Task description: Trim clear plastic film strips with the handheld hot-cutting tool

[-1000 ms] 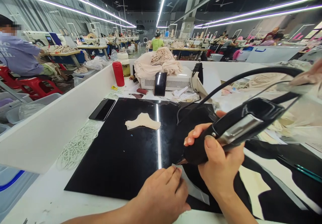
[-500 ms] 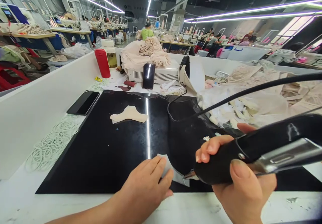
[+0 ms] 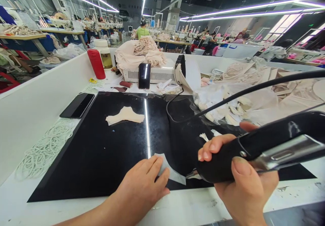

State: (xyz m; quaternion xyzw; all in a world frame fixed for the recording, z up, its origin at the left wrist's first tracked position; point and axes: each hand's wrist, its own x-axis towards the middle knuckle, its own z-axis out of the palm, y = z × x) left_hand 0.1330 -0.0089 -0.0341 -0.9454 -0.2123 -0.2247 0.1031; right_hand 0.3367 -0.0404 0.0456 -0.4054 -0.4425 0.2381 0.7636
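My left hand (image 3: 143, 183) lies low on the black mat (image 3: 83, 165), its fingers closed on a small grey, curved fabric piece (image 3: 172, 173). Part of the piece is hidden under the fingers. My right hand (image 3: 243, 185) grips black, corded electric scissors (image 3: 223, 166) with a silver lever along the body. Their metal tip points left and sits right beside the piece's right end, with a sliver of mat seeming to show between. Farther up the mat lies a stack of cream fabric pieces (image 3: 125, 115), touched by neither hand.
A black cord (image 3: 228, 99) arcs across the right side. Cream scraps in clear plastic (image 3: 231, 107) crowd the back right. At left are a phone (image 3: 77, 105) and tangled pale cord (image 3: 45, 148). A red bottle (image 3: 96, 64) and upright dark phone (image 3: 144, 76) stand behind.
My view has shifted slightly, so the mat's things sit farther left. The scissors' tip, earlier touching the grey piece's edge, is now a little to its right. Both hands keep their holds.
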